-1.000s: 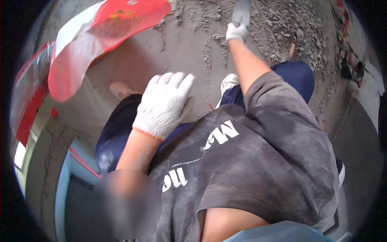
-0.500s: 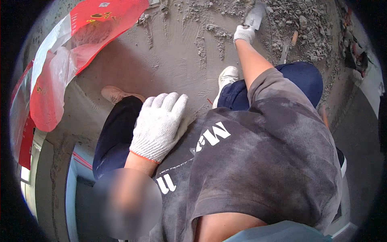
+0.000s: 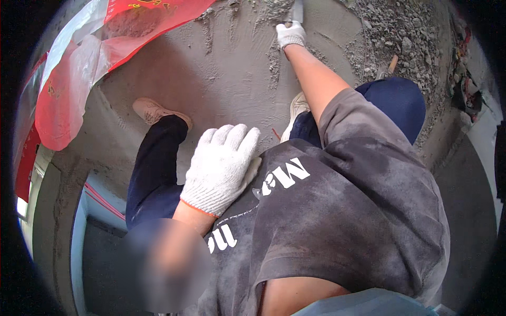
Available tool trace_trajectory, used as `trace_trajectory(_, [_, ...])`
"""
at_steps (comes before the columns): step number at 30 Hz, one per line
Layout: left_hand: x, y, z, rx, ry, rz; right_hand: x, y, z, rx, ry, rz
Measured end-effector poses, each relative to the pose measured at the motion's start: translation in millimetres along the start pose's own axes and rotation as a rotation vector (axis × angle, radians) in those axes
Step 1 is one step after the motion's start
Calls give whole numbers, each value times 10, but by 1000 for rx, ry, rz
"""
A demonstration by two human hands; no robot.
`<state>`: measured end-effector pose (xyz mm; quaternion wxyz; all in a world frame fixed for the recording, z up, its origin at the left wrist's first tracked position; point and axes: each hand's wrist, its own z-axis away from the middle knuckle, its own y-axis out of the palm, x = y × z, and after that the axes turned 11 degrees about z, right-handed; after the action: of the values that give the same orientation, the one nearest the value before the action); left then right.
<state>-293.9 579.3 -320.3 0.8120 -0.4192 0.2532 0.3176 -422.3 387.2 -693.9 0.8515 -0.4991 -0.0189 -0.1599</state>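
Note:
My right hand [image 3: 291, 35], in a white knitted glove, is stretched far forward. Its fingers are wrapped round the handle of a metal trowel [image 3: 298, 11], whose blade points away at the top edge of the view. Crumbly grey mortar [image 3: 278, 9] lies on the smoothed grey floor surface [image 3: 237, 68] just left of the blade. My left hand [image 3: 221, 166], gloved in white with an orange cuff edge, hangs in front of my shirt with its back up. Its fingers are extended and lie side by side; nothing shows in them, and the palm is hidden.
Grey rubble [image 3: 406, 39] is heaped at the far right. A tool with a wooden handle [image 3: 393, 64] sticks out there, partly hidden by my right knee [image 3: 398, 102]. A torn red and white plastic sheet [image 3: 66, 108] spreads at the left. My shoe [image 3: 155, 111] stands on the floor.
My right hand has swept left with the trowel, away from the rubble, and the blade appears narrower. My left hand has shifted slightly right in the picture, still extended.

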Motion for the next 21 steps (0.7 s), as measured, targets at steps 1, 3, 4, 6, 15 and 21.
trace_trajectory(1, [9,13,17,-54,34,19,97,50,20,53,2,-10])
trace_trajectory(3, [33,31,53,-78,43,40,296,174,81,111,-41,-31])
trace_trajectory(4, [43,37,71,-92,37,45,403,245,113,146,-81,-33])
trace_trajectory(6, [61,41,99,-83,30,50,605,387,181,260,-81,-135])
trace_trajectory(15, [-12,-128,197,-71,5,17,684,-32,294,500,-91,-570])
trace_trajectory(21, [-164,-244,182,-338,207,-33,525,-1356,370,475,-318,-291])
